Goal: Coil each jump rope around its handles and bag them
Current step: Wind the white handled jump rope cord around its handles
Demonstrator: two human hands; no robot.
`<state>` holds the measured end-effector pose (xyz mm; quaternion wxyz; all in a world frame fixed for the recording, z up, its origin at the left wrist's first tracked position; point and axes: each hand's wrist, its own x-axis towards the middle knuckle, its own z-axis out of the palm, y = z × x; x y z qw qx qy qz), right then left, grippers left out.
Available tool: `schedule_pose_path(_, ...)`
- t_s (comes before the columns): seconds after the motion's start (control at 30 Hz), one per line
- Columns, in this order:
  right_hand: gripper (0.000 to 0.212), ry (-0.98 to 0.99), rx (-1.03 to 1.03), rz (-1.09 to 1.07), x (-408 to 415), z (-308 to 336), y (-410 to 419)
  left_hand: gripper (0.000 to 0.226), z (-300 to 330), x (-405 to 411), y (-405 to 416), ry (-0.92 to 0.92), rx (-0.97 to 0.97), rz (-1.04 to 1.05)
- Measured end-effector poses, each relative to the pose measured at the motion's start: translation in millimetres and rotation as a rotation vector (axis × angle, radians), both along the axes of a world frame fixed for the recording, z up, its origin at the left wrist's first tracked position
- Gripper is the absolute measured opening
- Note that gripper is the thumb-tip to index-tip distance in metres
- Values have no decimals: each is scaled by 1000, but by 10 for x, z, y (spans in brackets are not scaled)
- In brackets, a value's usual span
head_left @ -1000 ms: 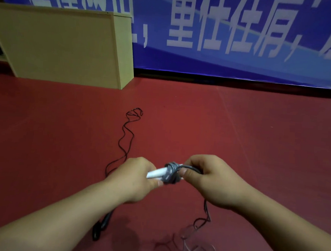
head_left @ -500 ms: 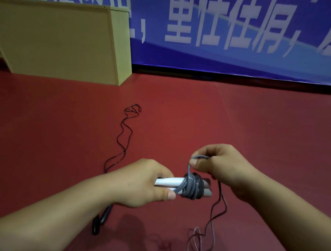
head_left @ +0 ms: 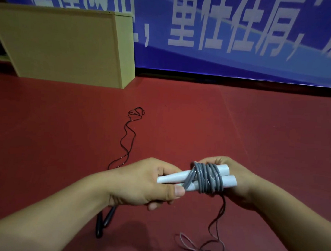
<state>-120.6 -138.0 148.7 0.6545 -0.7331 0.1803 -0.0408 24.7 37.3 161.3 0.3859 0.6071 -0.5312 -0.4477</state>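
Observation:
Two white handles [head_left: 228,177] lie side by side in front of me, with several turns of grey rope [head_left: 206,178] coiled around their middle. My left hand [head_left: 146,184] grips the handles' left ends, thumb pressed near the coil. My right hand [head_left: 241,181] is behind and under the right ends, fingers curled around the bundle; the rope's loose tail [head_left: 215,225] hangs from there down to a tangle [head_left: 201,249] on the floor. A second rope, black [head_left: 127,142], lies stretched out on the floor, its black handles [head_left: 105,219] partly hidden under my left forearm.
The floor is red [head_left: 258,131]. A tan wooden box [head_left: 68,46] stands at the back left. A blue banner with white characters [head_left: 226,31] covers the back wall.
My right hand has brought the rope down behind the handles, adding turns to the coil. The handles now point further right and closer to me; less loose rope hangs.

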Motion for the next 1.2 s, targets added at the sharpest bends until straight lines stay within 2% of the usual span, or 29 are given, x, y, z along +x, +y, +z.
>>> schedule_pose_path(0.07,13,-10,-103,-8,27,-39,65,19,2,4,8,8,-15,32)
schedule_pose_path(0.13,15,11,-79,-84,104,-59,132,16,-2,-4,-7,40,-46,108)
schedule_pose_path(0.27,26,113,-22,-113,212,-125,207,24,-48,32,-86,1,-115,423)
schedule_pose_path(0.37,24,155,-85,-105,214,-143,221,29,-109,113,-114,-118,-154,563)
schedule_pose_path(0.53,22,207,-308,-61,220,-100,218,20,-321,297,-131,-500,-86,696)
schedule_pose_path(0.63,26,239,-315,-22,240,-97,271,11,-394,344,-122,-672,-2,732)
schedule_pose_path(0.77,28,265,-393,-13,276,-93,359,17,-436,367,-149,-805,62,761)
schedule_pose_path(1.0,32,144,-459,-95,284,-51,363,17,-478,433,-164,-823,141,792)
schedule_pose_path(1.2,34,69,-535,-135,301,-83,298,18,-428,407,-196,-866,231,704)
